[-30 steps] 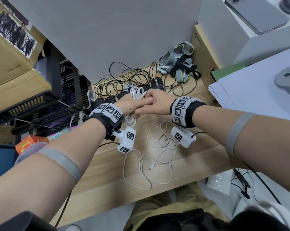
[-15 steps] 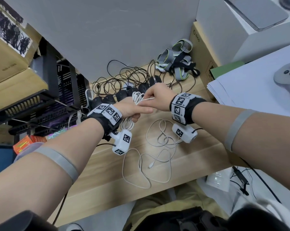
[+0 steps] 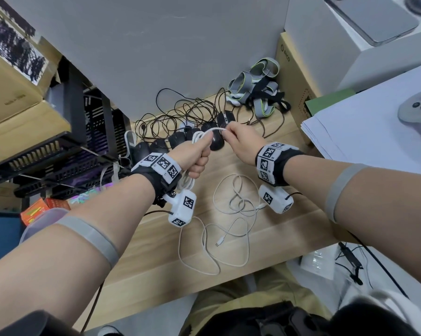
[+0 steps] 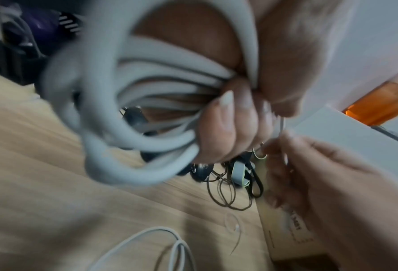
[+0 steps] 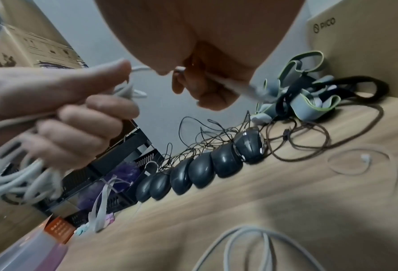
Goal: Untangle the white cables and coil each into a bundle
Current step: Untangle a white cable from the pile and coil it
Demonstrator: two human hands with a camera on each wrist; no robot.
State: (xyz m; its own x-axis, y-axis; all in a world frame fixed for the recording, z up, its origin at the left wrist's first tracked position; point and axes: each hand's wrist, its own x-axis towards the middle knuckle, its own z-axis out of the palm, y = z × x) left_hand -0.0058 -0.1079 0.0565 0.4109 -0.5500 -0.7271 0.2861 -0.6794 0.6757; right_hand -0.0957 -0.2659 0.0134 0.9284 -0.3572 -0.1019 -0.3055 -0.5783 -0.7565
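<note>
My left hand (image 3: pixel 196 155) grips a coiled white cable bundle (image 4: pixel 133 102), its loops hanging below the fist (image 3: pixel 186 181). The bundle's free end (image 3: pixel 215 129) runs right to my right hand (image 3: pixel 239 141), which pinches it between thumb and fingers (image 5: pixel 193 86). Both hands hover above the wooden desk (image 3: pixel 156 251). A second white cable (image 3: pixel 231 221) lies loose and looped on the desk below my hands, its small connector (image 3: pixel 220 243) facing the front edge.
A row of several black mice (image 5: pixel 202 168) with tangled dark cords (image 3: pixel 180 115) lies behind my hands. Grey straps (image 3: pixel 255 90) sit at the back right beside a cardboard box (image 3: pixel 291 76). Papers and a game controller (image 3: pixel 417 110) lie right; black trays (image 3: pixel 59 151) stand left.
My hands have come apart: the right hand has drawn the cable's free end out to the right, while the left fist keeps holding the bundle.
</note>
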